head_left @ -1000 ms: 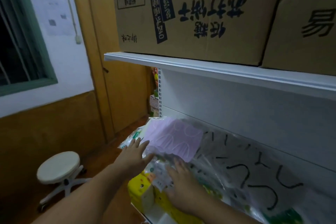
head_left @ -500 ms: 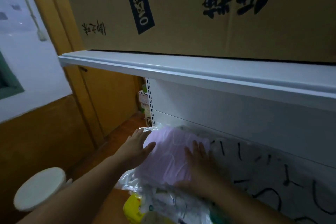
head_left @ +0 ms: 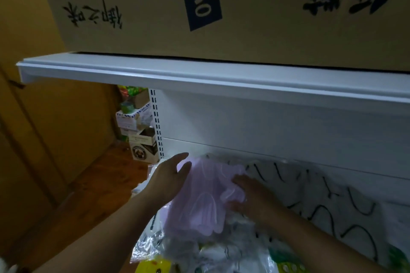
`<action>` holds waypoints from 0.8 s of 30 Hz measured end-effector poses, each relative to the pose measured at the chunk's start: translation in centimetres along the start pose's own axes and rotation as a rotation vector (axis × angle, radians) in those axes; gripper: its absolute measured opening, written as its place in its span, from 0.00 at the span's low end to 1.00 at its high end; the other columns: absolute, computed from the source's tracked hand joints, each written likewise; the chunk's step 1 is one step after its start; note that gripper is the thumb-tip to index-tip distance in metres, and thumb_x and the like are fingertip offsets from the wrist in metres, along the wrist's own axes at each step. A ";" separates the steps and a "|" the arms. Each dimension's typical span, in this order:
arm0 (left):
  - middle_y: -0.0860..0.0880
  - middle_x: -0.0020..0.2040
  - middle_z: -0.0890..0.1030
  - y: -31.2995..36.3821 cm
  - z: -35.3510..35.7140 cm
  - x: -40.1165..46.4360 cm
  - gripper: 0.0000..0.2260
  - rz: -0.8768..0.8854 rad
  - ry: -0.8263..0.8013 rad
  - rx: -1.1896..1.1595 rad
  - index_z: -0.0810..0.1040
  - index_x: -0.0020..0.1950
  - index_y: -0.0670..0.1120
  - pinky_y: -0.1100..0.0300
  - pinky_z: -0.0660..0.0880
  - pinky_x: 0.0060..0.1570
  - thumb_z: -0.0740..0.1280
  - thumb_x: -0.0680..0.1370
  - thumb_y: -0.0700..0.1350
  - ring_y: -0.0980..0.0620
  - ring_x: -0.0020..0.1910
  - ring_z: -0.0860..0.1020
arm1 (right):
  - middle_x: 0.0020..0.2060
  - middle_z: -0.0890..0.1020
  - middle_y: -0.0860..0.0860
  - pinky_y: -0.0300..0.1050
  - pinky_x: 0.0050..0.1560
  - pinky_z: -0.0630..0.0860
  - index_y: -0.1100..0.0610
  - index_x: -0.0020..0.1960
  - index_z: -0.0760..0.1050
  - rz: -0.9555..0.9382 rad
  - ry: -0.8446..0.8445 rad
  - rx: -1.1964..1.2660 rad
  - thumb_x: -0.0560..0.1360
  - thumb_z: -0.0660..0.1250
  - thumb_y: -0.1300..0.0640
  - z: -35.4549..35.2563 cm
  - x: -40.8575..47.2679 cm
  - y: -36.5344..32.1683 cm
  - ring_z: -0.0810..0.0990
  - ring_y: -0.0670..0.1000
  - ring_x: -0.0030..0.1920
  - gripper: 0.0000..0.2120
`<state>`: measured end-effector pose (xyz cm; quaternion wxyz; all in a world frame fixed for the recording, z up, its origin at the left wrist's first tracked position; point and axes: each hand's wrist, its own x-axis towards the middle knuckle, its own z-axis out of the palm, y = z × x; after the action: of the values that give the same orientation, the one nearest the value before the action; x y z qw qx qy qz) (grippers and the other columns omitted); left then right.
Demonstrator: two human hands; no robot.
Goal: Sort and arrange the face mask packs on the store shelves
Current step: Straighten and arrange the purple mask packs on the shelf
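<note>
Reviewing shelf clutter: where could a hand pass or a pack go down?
Open air runs between the upper shelf and the packs, along the white back panel. The lower level is crowded: lilac pack under left hand and right hand, white packs right.

Both hands grip a lilac mask pack (head_left: pixel 199 201) on the lower shelf; the left hand (head_left: pixel 168 180) flat on its left edge, the right hand (head_left: pixel 250 197) pinching its right side. A cardboard box (head_left: pixel 221 6) sits on the white upper shelf (head_left: pixel 199 73) above.
</note>
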<state>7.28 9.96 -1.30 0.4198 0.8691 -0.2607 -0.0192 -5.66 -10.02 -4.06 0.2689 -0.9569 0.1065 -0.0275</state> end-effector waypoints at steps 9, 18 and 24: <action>0.42 0.39 0.85 1.3 0.3 -0.2 0.23 -0.596 -0.514 -1.056 0.81 0.49 0.41 0.56 0.80 0.34 0.59 0.79 0.59 0.46 0.37 0.84 | 0.72 0.62 0.38 0.35 0.71 0.59 0.47 0.74 0.62 -0.137 0.186 0.213 0.66 0.74 0.39 2.8 -1.3 -6.0 0.60 0.39 0.72 0.42; 0.36 0.49 0.82 -1.7 -1.7 -2.0 0.21 -0.559 -0.470 -1.052 0.74 0.64 0.38 0.47 0.79 0.47 0.61 0.71 0.36 0.38 0.46 0.82 | 0.68 0.30 0.31 0.42 0.72 0.34 0.49 0.78 0.36 -0.310 -0.124 -0.072 0.69 0.66 0.33 4.7 -0.1 -8.0 0.24 0.34 0.67 0.52; 0.36 0.46 0.84 -4.2 -4.0 -2.2 0.21 -0.592 -0.389 -0.989 0.74 0.62 0.40 0.48 0.78 0.43 0.61 0.69 0.36 0.37 0.45 0.82 | 0.75 0.34 0.45 0.51 0.76 0.41 0.49 0.78 0.39 -0.024 0.011 -0.139 0.76 0.56 0.35 4.6 0.4 -6.3 0.34 0.48 0.76 0.40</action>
<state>8.20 15.98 -2.23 0.6953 0.5873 -0.0400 -0.4124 -3.60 -2.55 -4.73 0.2007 -0.9743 0.0981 -0.0286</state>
